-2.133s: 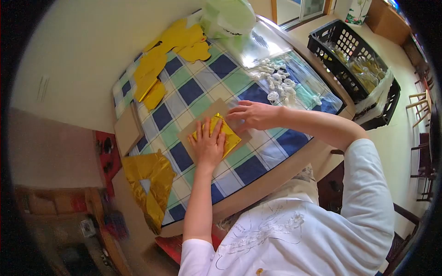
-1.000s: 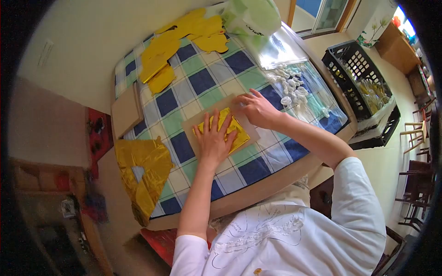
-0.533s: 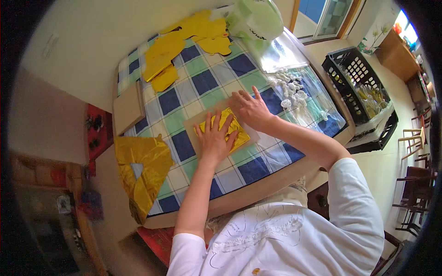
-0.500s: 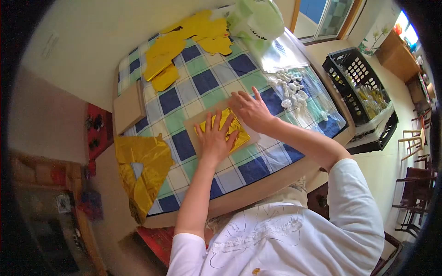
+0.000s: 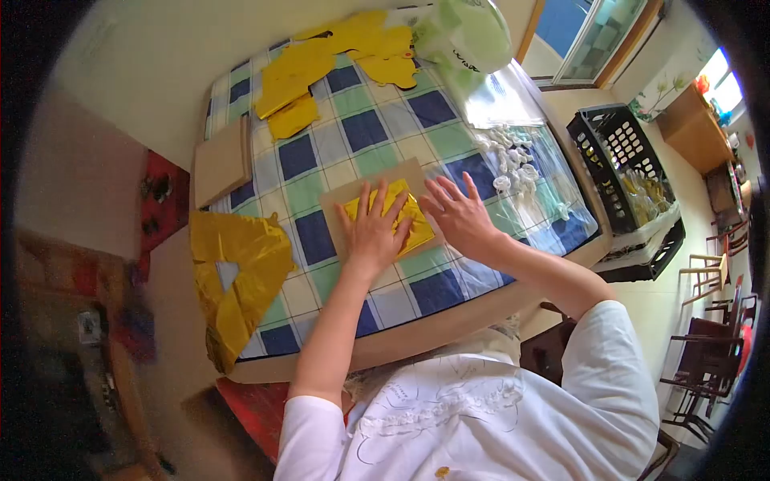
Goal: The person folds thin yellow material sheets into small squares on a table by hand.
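Note:
My left hand (image 5: 374, 232) lies spread and flat on a folded gold foil piece (image 5: 419, 228), which rests on a square tan board (image 5: 335, 198) on the checked cloth. My right hand (image 5: 461, 215) has its fingers apart at the right edge of the board, beside the foil, with nothing held in it. Whether its fingertips touch the board I cannot tell. A large gold foil sheet (image 5: 241, 276) with a hole in it lies at the left, partly over the table's edge.
More gold foil (image 5: 297, 76) lies at the back left, near another tan board (image 5: 224, 164). White knotted strips (image 5: 513, 164), clear plastic sheets (image 5: 501, 100) and a green-white bag (image 5: 473, 36) lie at the right and back. A black crate (image 5: 618, 152) stands beyond the right edge.
My right hand has moved slightly right and down, off the board's upper right corner, and its fingers have spread. My left hand stays on the foil. The whole view has shifted a little.

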The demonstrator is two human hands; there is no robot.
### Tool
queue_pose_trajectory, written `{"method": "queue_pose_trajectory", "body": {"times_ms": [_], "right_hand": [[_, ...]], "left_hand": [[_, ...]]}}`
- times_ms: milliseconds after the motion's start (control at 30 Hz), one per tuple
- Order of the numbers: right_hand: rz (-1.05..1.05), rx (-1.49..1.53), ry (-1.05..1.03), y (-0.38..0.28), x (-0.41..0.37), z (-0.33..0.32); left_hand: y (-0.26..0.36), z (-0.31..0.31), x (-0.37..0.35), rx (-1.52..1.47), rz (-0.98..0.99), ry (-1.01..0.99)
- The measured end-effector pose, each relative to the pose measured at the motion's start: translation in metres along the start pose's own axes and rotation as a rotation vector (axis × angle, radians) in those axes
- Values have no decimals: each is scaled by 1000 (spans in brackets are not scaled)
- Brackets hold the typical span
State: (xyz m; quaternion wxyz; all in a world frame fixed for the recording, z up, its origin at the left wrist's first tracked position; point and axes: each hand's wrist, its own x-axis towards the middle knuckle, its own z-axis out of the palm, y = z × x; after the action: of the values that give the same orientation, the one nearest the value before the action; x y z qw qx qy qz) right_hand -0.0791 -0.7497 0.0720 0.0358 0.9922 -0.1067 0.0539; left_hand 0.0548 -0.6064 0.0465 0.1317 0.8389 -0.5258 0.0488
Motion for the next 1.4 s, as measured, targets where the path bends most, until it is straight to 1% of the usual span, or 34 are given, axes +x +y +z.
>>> {"method": "queue_pose_trajectory", "body": {"times_ms": [100, 200, 333, 433, 500, 567, 667, 767, 800, 900, 1000, 1067, 1200, 1300, 1367, 1400], "right_hand": [[-97, 30, 13, -8, -9, -5], [-72, 43, -88, -9, -21, -6], [-49, -77, -74, 3, -26, -11], [-212, -58, -82, -9, -34, -14], [-182, -23, -93, -7, -49, 2], [-118, -39, -100, -6, -54, -7], [-113, -51, -118, -9, -55, -25], [-325, -3, -103, -32, -50, -23], [-325, 34, -139, -40, -53, -9], [-208, 121, -193, -49, -59, -10], [-145, 74, -246, -43, -68, -27], [-116, 46, -250, -35, -76, -25], [-154, 75, -253, -13, -83, -35], [-8, 339, -76, 26, -56, -38], [146, 463, 197, 76, -21, -36], [205, 378, 280, 103, -4, -30]], "left_hand": [[-1, 2, 0, -10, 0, -1], [1, -1, 0, -38, -12, -20], [-1, 0, 1, -33, -16, -19], [1, 0, 1, -30, -14, -27], [0, 1, 0, -8, -14, -33], [-1, 2, -1, -6, -10, -26], [-1, 1, 1, -14, -10, -7], [2, 0, 0, -27, -11, 6], [1, -1, -2, -27, -13, 9], [0, 0, -1, -21, -3, 23], [0, -1, 0, -20, -5, -7], [1, -4, 1, 6, -6, -30], [-1, -2, -1, 28, -2, -28], [0, 0, 1, -10, -41, -69], [3, -8, 1, -31, -52, -96], [4, -11, 1, -39, -57, -113]]}}
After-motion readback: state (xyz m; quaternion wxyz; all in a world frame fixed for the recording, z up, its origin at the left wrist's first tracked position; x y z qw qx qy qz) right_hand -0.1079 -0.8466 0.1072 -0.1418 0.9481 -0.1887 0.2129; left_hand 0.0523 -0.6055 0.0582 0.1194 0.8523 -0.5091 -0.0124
